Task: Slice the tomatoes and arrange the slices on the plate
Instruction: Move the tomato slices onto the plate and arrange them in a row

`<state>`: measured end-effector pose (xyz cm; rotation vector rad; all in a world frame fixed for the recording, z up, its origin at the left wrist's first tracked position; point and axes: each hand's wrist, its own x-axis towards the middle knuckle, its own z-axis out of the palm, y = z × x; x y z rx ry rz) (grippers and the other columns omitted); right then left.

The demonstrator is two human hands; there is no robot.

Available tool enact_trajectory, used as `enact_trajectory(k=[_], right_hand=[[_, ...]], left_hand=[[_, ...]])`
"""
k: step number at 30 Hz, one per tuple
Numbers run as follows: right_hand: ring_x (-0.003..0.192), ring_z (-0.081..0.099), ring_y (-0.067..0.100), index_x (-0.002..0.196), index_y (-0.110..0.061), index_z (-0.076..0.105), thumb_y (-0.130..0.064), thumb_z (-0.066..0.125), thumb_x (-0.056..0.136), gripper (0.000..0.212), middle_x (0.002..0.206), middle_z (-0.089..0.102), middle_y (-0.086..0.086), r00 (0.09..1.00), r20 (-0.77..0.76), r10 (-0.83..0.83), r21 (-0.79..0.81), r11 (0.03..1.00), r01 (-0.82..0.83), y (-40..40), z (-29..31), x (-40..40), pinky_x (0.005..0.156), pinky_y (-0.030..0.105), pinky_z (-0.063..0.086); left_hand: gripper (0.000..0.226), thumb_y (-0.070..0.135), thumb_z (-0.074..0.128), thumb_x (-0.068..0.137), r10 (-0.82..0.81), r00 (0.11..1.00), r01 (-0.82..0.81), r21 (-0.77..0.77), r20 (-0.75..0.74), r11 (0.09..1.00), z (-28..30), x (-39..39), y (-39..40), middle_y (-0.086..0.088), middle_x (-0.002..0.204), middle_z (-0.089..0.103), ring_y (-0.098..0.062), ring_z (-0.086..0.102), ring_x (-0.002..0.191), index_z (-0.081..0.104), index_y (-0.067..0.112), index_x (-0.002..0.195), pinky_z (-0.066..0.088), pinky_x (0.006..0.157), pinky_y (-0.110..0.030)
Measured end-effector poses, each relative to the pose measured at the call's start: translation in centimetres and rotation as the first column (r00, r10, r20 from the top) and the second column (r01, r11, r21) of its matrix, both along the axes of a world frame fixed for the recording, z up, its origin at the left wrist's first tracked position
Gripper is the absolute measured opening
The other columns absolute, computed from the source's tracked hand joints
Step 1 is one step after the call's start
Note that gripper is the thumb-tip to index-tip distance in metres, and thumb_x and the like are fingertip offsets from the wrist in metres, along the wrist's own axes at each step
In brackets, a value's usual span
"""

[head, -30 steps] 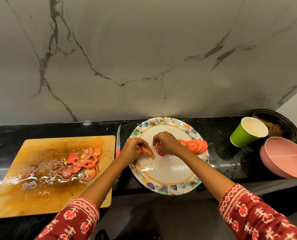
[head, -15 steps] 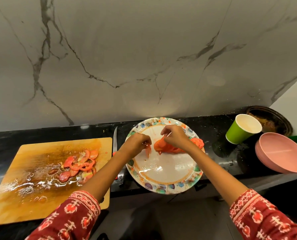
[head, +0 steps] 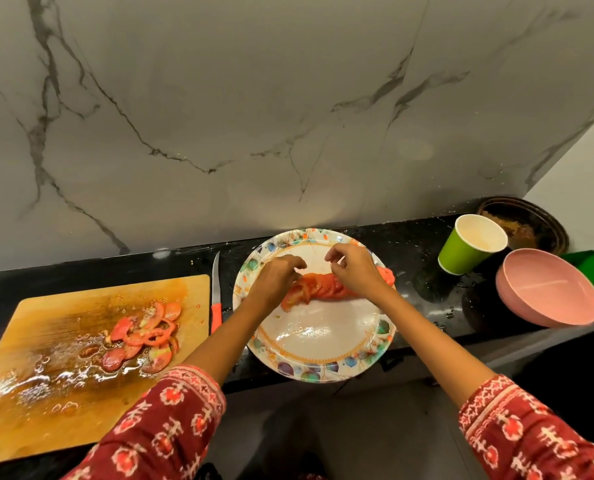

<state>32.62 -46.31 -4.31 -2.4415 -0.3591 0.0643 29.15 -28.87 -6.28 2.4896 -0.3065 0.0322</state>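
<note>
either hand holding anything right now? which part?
Nothing held. Left hand and right hand hover with loosely curled fingers over the tomato slices on the plate.

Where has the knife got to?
The knife lies on the black counter in the gap between the cutting board and the plate, blade pointing toward the wall.

The black countertop [head: 417, 251] carries a wet cutting board [head: 46, 341], knife [head: 216, 296], patterned plate [head: 323, 370], green cup [head: 468, 249] and pink bowl [head: 548, 289] (rightmost).
</note>
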Motion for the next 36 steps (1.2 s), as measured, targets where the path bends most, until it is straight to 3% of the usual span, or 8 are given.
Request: enact_trajectory(k=[2, 6, 9, 12, 17, 28, 32, 36], right_hand=[[0.077, 0.053, 0.011, 0.095, -0.001, 0.068, 0.005, 0.056, 0.083, 0.018, 0.096, 0.067, 0.013, 1.000, 0.002, 0.011, 0.017, 1.000, -0.011, -0.7, 0.0, 0.0, 0.072, 0.025, 0.047], [0.078, 0.058, 0.015, 0.097, -0.004, 0.067, 0.001, 0.059, 0.084, 0.015, 0.099, 0.067, 0.010, 0.999, -0.024, 0.025, 0.001, 1.000, -0.025, -2.0, -0.9, -0.2, 0.074, 0.027, 0.051], [0.096, 0.058, 0.017, 0.104, -0.010, 0.065, -0.005, 0.060, 0.084, 0.021, 0.106, 0.066, 0.005, 0.994, -0.058, 0.094, -0.060, 0.993, -0.097, -2.2, -1.3, -0.2, 0.087, 0.033, 0.051], [0.117, 0.046, 0.018, 0.118, -0.017, 0.059, -0.018, 0.063, 0.085, 0.034, 0.121, 0.060, 0.001, 0.978, -0.088, 0.189, -0.175, 0.964, -0.202, -2.3, -1.2, -0.2, 0.099, 0.036, 0.036], [0.124, 0.036, 0.018, 0.133, -0.021, 0.045, -0.038, 0.065, 0.082, 0.057, 0.133, 0.050, 0.000, 0.933, -0.069, 0.352, -0.376, 0.858, -0.351, -1.0, -2.1, -0.8, 0.099, 0.036, 0.023], [0.126, 0.037, 0.017, 0.136, -0.023, 0.041, -0.039, 0.068, 0.080, 0.064, 0.134, 0.050, 0.000, 0.931, -0.040, 0.363, -0.323, 0.877, -0.356, -2.0, -2.7, -0.6, 0.104, 0.037, 0.019], [0.131, 0.035, 0.017, 0.141, -0.023, 0.034, -0.039, 0.074, 0.075, 0.078, 0.137, 0.047, -0.002, 0.930, -0.055, 0.364, -0.328, 0.873, -0.362, -1.6, -2.6, -0.9, 0.108, 0.040, 0.016], [0.128, 0.039, 0.019, 0.141, -0.021, 0.031, -0.041, 0.068, 0.081, 0.074, 0.134, 0.051, 0.001, 0.916, -0.039, 0.400, -0.312, 0.866, -0.391, -0.7, -2.8, -0.9, 0.104, 0.038, 0.018]], left_hand=[[0.050, 0.013, 0.069, 0.081, 0.004, 0.995, -0.006, -0.019, -0.102, 1.000, -0.5, -0.1, 0.9, -0.013, 0.125, 0.055, -0.025, 0.055, 0.111, 0.051, 0.007, 0.127, 0.048, 0.090, -0.031], [0.095, 0.040, 0.078, 0.068, -0.059, 0.962, 0.123, 0.226, -0.267, 0.966, -1.3, -0.5, 1.2, -0.007, 0.139, 0.040, -0.024, 0.036, 0.126, 0.026, 0.017, 0.143, 0.035, 0.102, -0.036], [0.088, 0.038, 0.076, 0.071, -0.048, 0.969, 0.103, 0.223, -0.241, 0.969, -1.6, -0.1, 0.4, -0.008, 0.134, 0.046, -0.023, 0.040, 0.122, 0.027, 0.017, 0.142, 0.039, 0.099, -0.034], [0.076, 0.033, 0.074, 0.076, -0.044, 0.974, 0.083, 0.171, -0.222, 0.982, -1.6, 0.2, 0.1, -0.009, 0.128, 0.053, -0.022, 0.047, 0.116, 0.035, 0.015, 0.139, 0.042, 0.096, -0.032], [0.058, 0.032, 0.072, 0.077, -0.031, 0.991, 0.047, 0.120, -0.134, 0.992, -1.8, 0.1, -0.2, -0.008, 0.121, 0.059, -0.020, 0.052, 0.109, 0.051, 0.013, 0.127, 0.044, 0.090, -0.028], [0.050, 0.021, 0.079, 0.070, -0.022, 0.998, 0.015, -0.117, -0.059, 0.993, -2.4, -0.7, -0.7, -0.012, 0.109, 0.063, -0.023, 0.060, 0.098, 0.057, 0.004, 0.112, 0.051, 0.081, -0.025], [0.057, 0.016, 0.079, 0.071, -0.002, 0.993, -0.019, -0.183, -0.114, 0.983, -2.5, -0.8, -0.4, -0.012, 0.113, 0.061, -0.022, 0.060, 0.102, 0.050, 0.007, 0.119, 0.051, 0.087, -0.027], [0.064, 0.014, 0.079, 0.070, 0.003, 0.993, -0.027, -0.203, -0.121, 0.979, -2.7, -0.7, -0.3, -0.014, 0.113, 0.062, -0.024, 0.061, 0.103, 0.047, 0.006, 0.124, 0.051, 0.089, -0.028]])
